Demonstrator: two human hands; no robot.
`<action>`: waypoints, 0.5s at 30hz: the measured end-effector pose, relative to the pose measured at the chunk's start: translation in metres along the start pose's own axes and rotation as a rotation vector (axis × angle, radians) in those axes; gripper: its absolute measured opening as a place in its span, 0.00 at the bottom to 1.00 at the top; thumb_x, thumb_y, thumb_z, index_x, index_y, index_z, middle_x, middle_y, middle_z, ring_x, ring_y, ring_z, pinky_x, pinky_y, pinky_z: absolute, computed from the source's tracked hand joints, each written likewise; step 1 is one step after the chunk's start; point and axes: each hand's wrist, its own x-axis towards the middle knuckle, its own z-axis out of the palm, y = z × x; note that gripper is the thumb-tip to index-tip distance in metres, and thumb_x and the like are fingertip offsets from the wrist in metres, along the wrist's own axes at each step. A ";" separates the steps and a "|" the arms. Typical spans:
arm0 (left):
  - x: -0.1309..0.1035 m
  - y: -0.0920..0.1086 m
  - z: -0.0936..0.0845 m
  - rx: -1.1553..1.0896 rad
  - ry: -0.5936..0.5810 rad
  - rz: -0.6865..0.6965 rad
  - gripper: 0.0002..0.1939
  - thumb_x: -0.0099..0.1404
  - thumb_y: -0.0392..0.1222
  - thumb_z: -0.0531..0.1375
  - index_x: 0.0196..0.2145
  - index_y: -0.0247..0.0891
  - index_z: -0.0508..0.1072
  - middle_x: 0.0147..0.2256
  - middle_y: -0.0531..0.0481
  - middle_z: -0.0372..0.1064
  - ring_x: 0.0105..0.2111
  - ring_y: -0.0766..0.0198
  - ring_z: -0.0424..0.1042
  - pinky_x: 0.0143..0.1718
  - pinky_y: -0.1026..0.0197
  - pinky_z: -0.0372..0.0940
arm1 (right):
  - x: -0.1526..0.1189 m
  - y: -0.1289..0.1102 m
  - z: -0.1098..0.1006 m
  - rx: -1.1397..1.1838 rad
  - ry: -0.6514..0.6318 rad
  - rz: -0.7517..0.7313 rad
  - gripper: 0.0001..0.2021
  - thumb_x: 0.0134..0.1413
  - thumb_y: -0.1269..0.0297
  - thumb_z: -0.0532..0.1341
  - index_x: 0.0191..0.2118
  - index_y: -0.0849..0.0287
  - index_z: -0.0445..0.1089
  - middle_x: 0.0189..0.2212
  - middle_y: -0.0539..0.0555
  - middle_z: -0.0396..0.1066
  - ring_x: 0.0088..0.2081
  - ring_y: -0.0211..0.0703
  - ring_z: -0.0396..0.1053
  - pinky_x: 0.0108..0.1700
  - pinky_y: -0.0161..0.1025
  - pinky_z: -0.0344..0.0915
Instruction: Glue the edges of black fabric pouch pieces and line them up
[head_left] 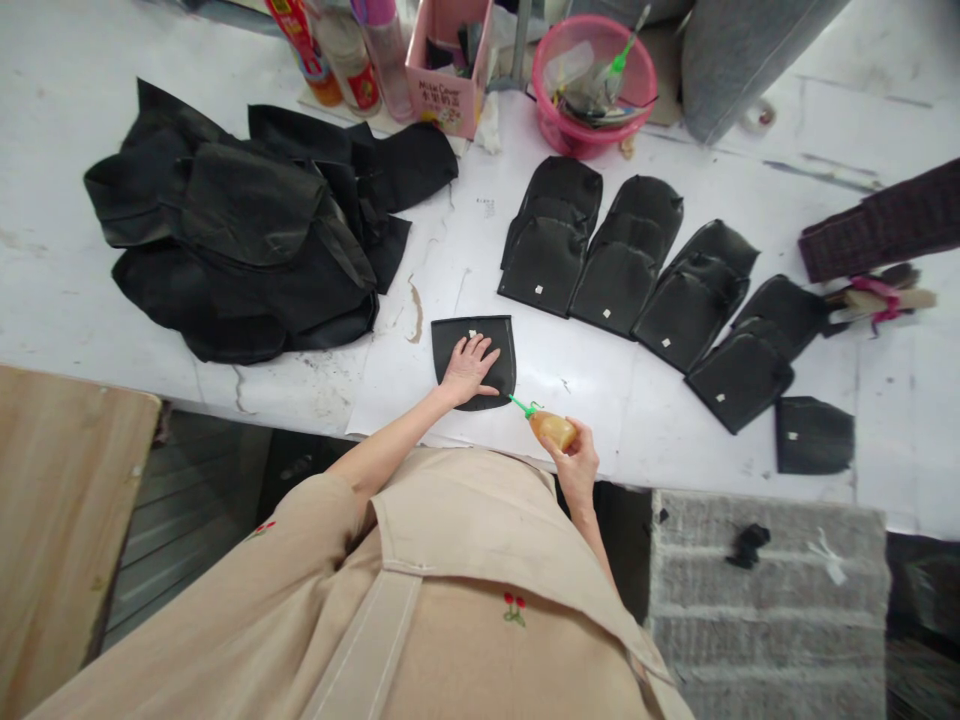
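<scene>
A black pocket-shaped piece [491, 350] lies flat on the white table, a small white tag near its top edge. My left hand [469, 370] rests on it with the fingers spread. In my right hand [576, 460] is a small bottle of amber liquid [553, 430], tilted so that its green nozzle [519, 403] points at the piece's lower right edge. Whether the tip touches the edge is too small to tell.
Black pieces [255, 205] form a loose heap at the left. Overlapping black pieces [547, 250] fan out to the right. Behind stand bottles [349, 60], a pink box [448, 95] and a pink basket of tools [592, 135]. A dark sleeve [885, 220] enters at the right.
</scene>
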 end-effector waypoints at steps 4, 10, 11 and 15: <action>0.005 0.014 -0.002 0.049 -0.009 -0.070 0.45 0.57 0.62 0.66 0.65 0.35 0.63 0.65 0.30 0.55 0.67 0.39 0.50 0.65 0.38 0.44 | -0.006 0.000 -0.002 0.019 0.039 0.021 0.32 0.42 0.47 0.72 0.52 0.58 0.67 0.44 0.55 0.72 0.42 0.48 0.72 0.46 0.45 0.70; 0.009 0.022 -0.004 0.093 -0.029 -0.116 0.45 0.58 0.63 0.64 0.65 0.36 0.62 0.66 0.30 0.54 0.67 0.39 0.49 0.64 0.38 0.44 | -0.006 0.006 0.010 -0.023 0.098 -0.006 0.32 0.42 0.45 0.71 0.51 0.58 0.68 0.46 0.57 0.72 0.43 0.48 0.71 0.46 0.45 0.70; 0.009 0.023 -0.004 0.096 -0.035 -0.117 0.45 0.58 0.63 0.64 0.65 0.36 0.61 0.66 0.31 0.53 0.67 0.39 0.48 0.64 0.38 0.44 | -0.005 0.008 0.012 -0.027 0.111 -0.013 0.32 0.42 0.45 0.71 0.50 0.58 0.68 0.46 0.57 0.72 0.43 0.48 0.71 0.46 0.45 0.70; 0.009 0.023 -0.007 0.095 -0.059 -0.123 0.45 0.59 0.63 0.64 0.66 0.36 0.61 0.66 0.31 0.52 0.67 0.39 0.48 0.65 0.39 0.43 | -0.004 0.012 0.018 -0.085 0.140 -0.082 0.31 0.45 0.44 0.69 0.51 0.58 0.68 0.46 0.57 0.72 0.43 0.49 0.71 0.44 0.44 0.69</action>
